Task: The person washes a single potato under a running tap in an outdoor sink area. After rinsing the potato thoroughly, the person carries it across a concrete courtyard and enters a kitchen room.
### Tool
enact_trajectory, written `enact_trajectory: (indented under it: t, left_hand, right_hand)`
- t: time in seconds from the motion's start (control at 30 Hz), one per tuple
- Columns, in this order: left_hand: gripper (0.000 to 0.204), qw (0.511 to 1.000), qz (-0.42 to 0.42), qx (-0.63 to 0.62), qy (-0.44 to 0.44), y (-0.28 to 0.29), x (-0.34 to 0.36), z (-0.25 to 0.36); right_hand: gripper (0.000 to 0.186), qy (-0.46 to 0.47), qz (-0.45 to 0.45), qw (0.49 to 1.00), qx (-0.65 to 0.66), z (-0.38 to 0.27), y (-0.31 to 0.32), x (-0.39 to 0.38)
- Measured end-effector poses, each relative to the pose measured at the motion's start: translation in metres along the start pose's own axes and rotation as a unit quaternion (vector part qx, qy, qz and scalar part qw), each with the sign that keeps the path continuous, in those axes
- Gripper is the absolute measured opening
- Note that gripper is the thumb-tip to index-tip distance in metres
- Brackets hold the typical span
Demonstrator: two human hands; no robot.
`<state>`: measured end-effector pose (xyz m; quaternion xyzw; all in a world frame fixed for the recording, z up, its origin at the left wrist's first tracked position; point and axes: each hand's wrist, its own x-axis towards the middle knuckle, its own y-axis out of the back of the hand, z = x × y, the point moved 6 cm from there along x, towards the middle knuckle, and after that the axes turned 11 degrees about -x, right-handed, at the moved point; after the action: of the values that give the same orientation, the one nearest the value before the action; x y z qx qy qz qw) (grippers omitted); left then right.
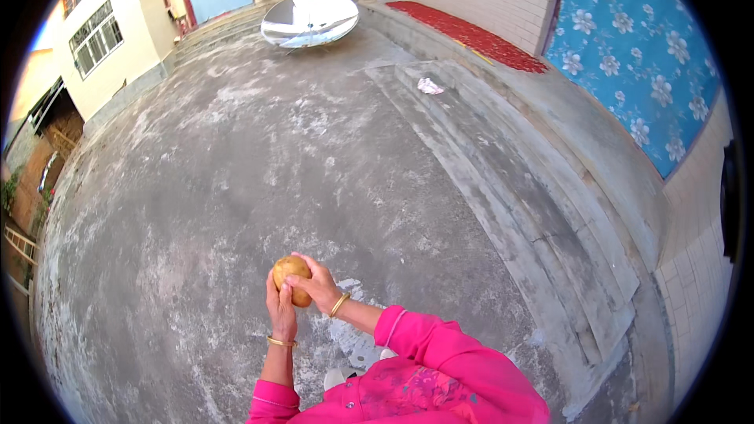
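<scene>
A round, yellow-brown potato (pixel 290 269) is held up in front of me, above the concrete yard. My left hand (pixel 280 304) grips it from the left and below, with the fingers mostly behind it. From the right, my right hand (pixel 318 283) wraps over it, its thumb lying across the front of the skin. Both wrists carry a gold-coloured bangle, and pink sleeves cover my arms. The far side of the potato is hidden.
Concrete steps (pixel 503 180) run along the right, with a crumpled pale cloth (pixel 430 86) on them. Red produce (pixel 463 31) is spread on the ledge above. A shiny dish reflector (pixel 310 20) stands far ahead. A blue flowered curtain (pixel 628 47) hangs at the right.
</scene>
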<state>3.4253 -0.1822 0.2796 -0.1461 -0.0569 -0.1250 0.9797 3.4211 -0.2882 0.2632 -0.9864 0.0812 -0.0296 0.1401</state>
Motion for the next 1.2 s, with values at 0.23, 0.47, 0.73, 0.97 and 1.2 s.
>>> enact_trajectory:
  t: [0.23,0.47,0.73,0.97,1.2]
  left_hand:
    - [0.045,0.999,0.007,0.044,0.002,0.047,0.172,-0.012]
    - [0.052,0.976,-0.124,0.176,-0.022,0.098,0.374,-0.014]
    - [0.051,0.88,-0.089,-0.464,0.043,0.148,0.599,-0.008]
    - [0.056,0.923,-0.1,0.362,-0.081,0.157,0.787,-0.05]
    - [0.059,0.915,-0.18,-0.362,0.014,0.216,0.948,-0.046]
  right_hand:
    - [0.061,-0.012,-0.049,0.998,-0.026,0.002,-0.017,0.189]
    - [0.058,-0.003,-0.053,0.995,-0.079,-0.011,-0.02,0.382]
    - [0.054,0.064,0.024,0.997,-0.043,-0.046,0.001,0.583]
    - [0.051,0.056,0.108,0.979,-0.164,-0.008,0.023,0.784]
    - [0.047,-0.052,-0.064,0.985,0.153,0.01,-0.026,0.985]
